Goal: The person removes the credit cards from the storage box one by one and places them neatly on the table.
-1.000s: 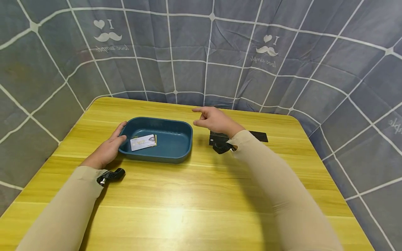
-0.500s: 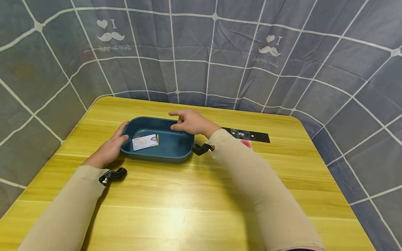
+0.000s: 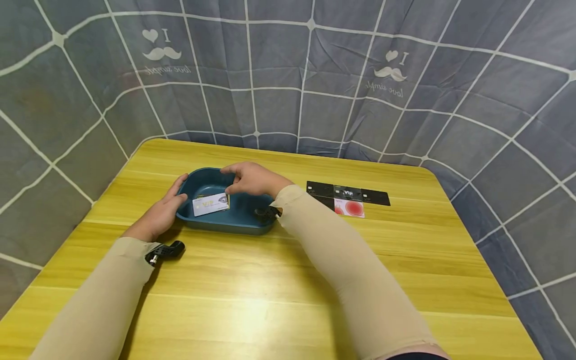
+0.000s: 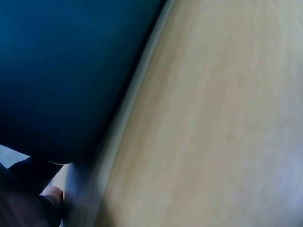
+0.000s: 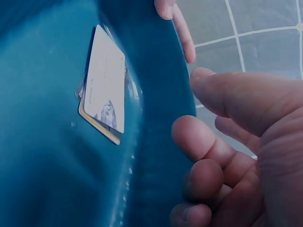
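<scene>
A dark blue tray stands on the left of the table. My left hand holds its left end, thumb at the rim and fingers along the outside; in the left wrist view part of that hand shows dark below the tray wall. Inside the tray lies a small stack of cards, topped by a white VIP card. Over the tray is my right hand, index finger extended toward the far rim. In the right wrist view its thumb and fingers are apart, holding nothing, beside the white card.
Right of the tray, several cards lie in rows on the wooden table: black ones, such as the rightmost black card, and a white card with red circles. A grey checked curtain surrounds the table's back and sides.
My right hand has moved left from above the cards on the table to over the tray, uncovering those cards. My left hand stays at the tray's left end.
</scene>
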`<state>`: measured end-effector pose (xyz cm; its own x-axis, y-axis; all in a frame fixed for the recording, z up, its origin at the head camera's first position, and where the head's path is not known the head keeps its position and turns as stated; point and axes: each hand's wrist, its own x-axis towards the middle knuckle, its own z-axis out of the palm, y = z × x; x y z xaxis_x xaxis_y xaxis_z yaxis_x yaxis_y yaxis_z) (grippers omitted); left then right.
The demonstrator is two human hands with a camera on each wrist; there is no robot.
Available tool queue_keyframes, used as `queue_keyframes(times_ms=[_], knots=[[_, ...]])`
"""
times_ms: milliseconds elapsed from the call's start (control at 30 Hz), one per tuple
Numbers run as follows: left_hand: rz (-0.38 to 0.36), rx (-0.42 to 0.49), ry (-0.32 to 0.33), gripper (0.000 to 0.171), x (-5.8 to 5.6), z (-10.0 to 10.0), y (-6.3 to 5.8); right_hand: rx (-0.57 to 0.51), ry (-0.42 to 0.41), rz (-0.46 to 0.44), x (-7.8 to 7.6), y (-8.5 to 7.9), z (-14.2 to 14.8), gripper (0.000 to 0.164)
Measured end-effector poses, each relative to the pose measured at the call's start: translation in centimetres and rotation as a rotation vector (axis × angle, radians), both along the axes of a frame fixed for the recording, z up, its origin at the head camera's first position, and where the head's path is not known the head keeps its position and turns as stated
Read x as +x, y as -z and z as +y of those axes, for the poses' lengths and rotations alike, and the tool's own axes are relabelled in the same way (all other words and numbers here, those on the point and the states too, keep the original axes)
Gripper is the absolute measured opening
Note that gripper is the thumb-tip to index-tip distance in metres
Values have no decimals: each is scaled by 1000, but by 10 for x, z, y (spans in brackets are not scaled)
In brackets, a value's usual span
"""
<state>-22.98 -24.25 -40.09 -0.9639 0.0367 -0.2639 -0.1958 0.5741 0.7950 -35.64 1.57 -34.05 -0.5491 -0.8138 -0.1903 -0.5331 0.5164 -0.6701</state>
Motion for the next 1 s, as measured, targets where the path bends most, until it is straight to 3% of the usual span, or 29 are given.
queue_keyframes(times_ms=[267, 767, 1000], knots=[[-19, -5, 2, 63, -3, 2, 0, 60, -11, -39, -4, 10, -16, 68], [3, 8, -4, 63, -2, 3, -2, 182, 14, -36, -12, 34, -26, 69], [0, 2, -17, 64, 1, 2, 0, 236, -3, -16, -9, 45, -32, 67]])
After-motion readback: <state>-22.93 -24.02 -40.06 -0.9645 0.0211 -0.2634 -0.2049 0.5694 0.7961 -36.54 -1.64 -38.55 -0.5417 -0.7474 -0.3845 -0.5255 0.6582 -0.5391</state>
